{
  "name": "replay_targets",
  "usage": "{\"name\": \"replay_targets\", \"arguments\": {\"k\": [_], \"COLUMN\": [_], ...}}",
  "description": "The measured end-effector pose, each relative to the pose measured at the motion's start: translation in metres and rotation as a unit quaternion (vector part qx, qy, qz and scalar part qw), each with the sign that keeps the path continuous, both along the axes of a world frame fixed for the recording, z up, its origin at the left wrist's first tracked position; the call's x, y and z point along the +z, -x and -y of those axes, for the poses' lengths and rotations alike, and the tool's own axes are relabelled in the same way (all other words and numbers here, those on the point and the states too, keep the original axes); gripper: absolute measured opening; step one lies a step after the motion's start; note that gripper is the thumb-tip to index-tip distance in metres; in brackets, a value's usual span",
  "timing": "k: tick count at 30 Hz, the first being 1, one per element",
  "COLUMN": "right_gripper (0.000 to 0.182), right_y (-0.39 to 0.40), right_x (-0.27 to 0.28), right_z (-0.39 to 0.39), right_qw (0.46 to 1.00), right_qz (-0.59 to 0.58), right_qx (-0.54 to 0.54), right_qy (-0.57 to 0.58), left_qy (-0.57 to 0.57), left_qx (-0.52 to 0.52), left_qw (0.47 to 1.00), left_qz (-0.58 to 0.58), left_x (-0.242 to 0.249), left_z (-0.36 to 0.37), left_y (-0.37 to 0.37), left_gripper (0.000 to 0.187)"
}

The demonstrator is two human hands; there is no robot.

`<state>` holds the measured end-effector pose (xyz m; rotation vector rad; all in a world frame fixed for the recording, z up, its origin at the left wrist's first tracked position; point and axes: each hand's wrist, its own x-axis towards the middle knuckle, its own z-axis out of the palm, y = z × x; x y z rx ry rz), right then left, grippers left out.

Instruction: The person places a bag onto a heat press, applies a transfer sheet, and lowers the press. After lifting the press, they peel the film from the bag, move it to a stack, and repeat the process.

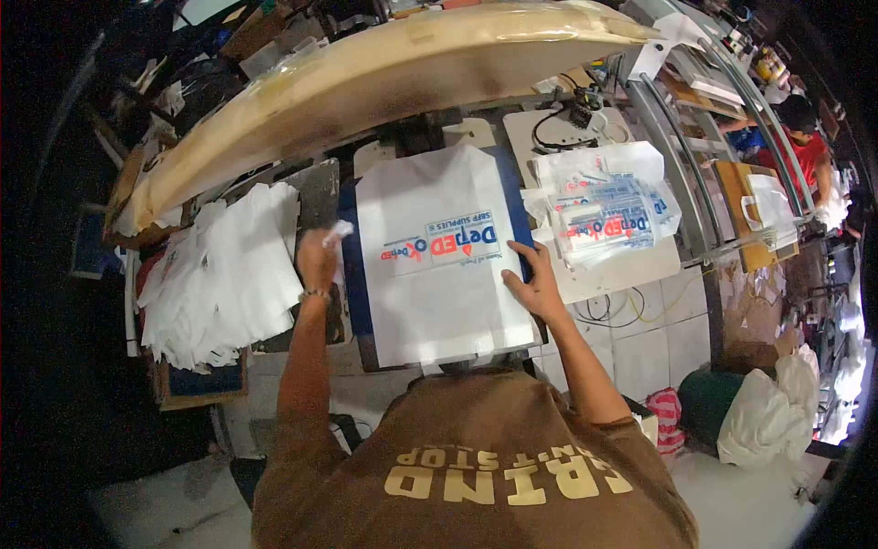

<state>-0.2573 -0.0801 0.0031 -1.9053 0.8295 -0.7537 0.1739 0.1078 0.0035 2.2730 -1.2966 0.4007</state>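
On the blue platen [351, 274] at the middle of the desk, one white printed bag [439, 265] is laid flat, its long axis running from the near edge toward the far edge, away from the person. Its red and blue print is seen across the middle of the sheet, upside down from this view. The right hand [533, 285] is pressed flat and open on the bag's right edge, fingers spread, with nothing closed inside it. The left hand [318, 259] is held just off the bag's left edge, closed on a small crumpled white wad [337, 231] that sticks up from the fingers. The bag therefore lies between the two hands, and the right hand is the one in contact with it; the left hand is beside it and whether it touches cannot be told.

One loose pile of blank white bags [219, 274] is spread toward the left edge of the desk, too overlapped to be counted. One stack of printed bags [608, 215] is kept toward the right edge, past the right hand, and its count also cannot be made out. A raised screen frame [384, 73] is tilted up over the far edge. Another person in a red shirt [809, 151] is seen well apart at the far right.
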Motion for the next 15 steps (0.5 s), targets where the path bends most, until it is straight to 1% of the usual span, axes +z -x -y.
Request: {"name": "replay_targets", "arguments": {"k": [1, 2, 4, 5, 6, 8, 9, 10, 12, 13, 14, 15], "right_gripper": [0.059, 0.059, 0.060, 0.060, 0.061, 0.061, 0.062, 0.062, 0.064, 0.064, 0.064, 0.065], "right_y": [0.000, -0.001, -0.002, -0.002, -0.003, -0.003, -0.003, -0.001, -0.002, -0.003, -0.003, -0.002], "right_x": [-0.002, -0.003, -0.005, -0.005, -0.005, -0.006, -0.005, -0.005, -0.004, -0.003, -0.001, 0.000], "right_z": [0.001, 0.003, 0.003, 0.003, 0.002, 0.003, 0.002, 0.000, 0.001, 0.001, 0.000, 0.001], "right_qw": [1.000, 1.000, 0.999, 0.999, 0.999, 0.999, 0.999, 0.999, 0.997, 0.996, 0.998, 0.998], "right_qz": [-0.006, -0.012, -0.016, -0.014, -0.013, -0.012, -0.011, -0.014, -0.033, -0.035, -0.033, -0.031], "right_qx": [-0.004, -0.008, -0.011, -0.018, -0.025, -0.020, -0.017, -0.021, -0.027, -0.031, -0.025, -0.019], "right_qy": [0.009, 0.020, 0.038, 0.037, 0.036, 0.038, 0.037, 0.036, 0.069, 0.071, 0.056, 0.042], "left_qy": [-0.008, -0.007, -0.037, -0.071, -0.070, -0.126, -0.099, -0.101, -0.043, -0.020, 0.014, 0.049], "left_qx": [0.087, 0.088, 0.124, 0.163, 0.163, 0.269, 0.259, 0.255, 0.115, 0.126, 0.027, -0.072], "left_qw": [0.996, 0.996, 0.991, 0.984, 0.984, 0.953, 0.954, 0.955, 0.992, 0.990, 0.997, 0.994], "left_qz": [-0.024, -0.025, 0.021, -0.028, -0.030, 0.061, 0.113, 0.111, 0.011, -0.059, -0.065, -0.069], "left_x": [0.006, 0.007, -0.002, -0.009, -0.005, 0.006, 0.012, 0.016, 0.023, 0.025, 0.016, 0.007], "left_z": [-0.006, -0.009, -0.015, -0.020, -0.022, -0.026, -0.024, -0.021, -0.005, 0.017, 0.036, 0.056], "left_y": [-0.009, -0.023, -0.056, -0.066, -0.063, -0.062, -0.061, -0.057, -0.047, -0.023, -0.001, 0.026], "left_gripper": [0.020, 0.020, 0.027, 0.035, 0.035, 0.039, 0.039, 0.039, 0.034, 0.026, 0.021, 0.017]}}
